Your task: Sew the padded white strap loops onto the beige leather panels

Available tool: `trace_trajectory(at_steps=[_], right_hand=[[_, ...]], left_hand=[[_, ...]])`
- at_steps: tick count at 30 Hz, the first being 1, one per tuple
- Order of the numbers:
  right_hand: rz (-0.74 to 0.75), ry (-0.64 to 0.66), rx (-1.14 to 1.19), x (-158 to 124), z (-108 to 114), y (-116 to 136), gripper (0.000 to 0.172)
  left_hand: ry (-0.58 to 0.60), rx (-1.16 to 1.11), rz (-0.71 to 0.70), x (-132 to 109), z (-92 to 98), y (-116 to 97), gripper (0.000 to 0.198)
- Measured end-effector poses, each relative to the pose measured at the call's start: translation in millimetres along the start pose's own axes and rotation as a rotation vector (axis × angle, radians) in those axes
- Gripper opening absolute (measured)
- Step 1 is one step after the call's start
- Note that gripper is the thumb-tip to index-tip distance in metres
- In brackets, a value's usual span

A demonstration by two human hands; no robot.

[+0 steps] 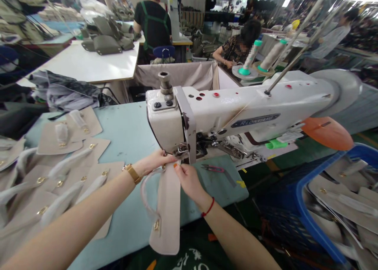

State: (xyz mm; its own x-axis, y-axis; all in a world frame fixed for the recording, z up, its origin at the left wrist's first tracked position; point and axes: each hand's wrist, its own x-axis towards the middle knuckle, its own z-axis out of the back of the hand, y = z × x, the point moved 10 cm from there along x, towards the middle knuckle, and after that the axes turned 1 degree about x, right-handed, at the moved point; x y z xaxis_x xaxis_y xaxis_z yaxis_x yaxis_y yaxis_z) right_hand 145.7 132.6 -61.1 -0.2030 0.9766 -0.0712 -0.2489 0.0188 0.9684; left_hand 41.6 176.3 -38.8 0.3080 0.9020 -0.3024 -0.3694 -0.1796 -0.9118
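A beige bag panel with a wrapped handle and gold-coloured hardware lies lengthwise under the head of a white sewing machine. My left hand grips the panel's far end from the left, close to the needle area. From the right, my right hand pinches the same end, thumb and fingers pressed together at its edge. The panel's near end hangs over the table edge toward me. Both hands and the machine's foot hide the stitching spot.
Several beige panels with wrapped handles lie spread on the left of the light blue table. Pink-handled thread snips rest right of my right hand. A blue basket holds more panels. Co-workers sit beyond the machine.
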Motion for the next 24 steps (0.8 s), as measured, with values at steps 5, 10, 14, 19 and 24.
trace_trajectory(at_steps=[5, 10, 14, 19, 24], right_hand=[[-0.006, 0.124, 0.011, 3.0, 7.1, 2.8, 0.038], [0.002, 0.223, 0.023, 3.6, 12.8, 5.1, 0.038], [-0.015, 0.249, 0.031, 2.9, 14.1, 4.8, 0.039], [-0.05, 0.259, 0.011, -1.7, 12.7, 1.0, 0.043], [-0.023, 0.274, -0.008, -10.3, 14.0, -0.5, 0.046]], left_hand=[[-0.097, -0.031, 0.071, -9.0, -3.6, 15.0, 0.03], [-0.167, -0.058, 0.095, -16.4, -6.6, 18.3, 0.037], [-0.216, -0.077, 0.022, -22.0, -1.0, 20.2, 0.041], [-0.449, -0.314, 0.057, -50.1, 13.4, 65.3, 0.056], [-0.496, -0.389, 0.075, -78.7, -8.8, 100.0, 0.078]])
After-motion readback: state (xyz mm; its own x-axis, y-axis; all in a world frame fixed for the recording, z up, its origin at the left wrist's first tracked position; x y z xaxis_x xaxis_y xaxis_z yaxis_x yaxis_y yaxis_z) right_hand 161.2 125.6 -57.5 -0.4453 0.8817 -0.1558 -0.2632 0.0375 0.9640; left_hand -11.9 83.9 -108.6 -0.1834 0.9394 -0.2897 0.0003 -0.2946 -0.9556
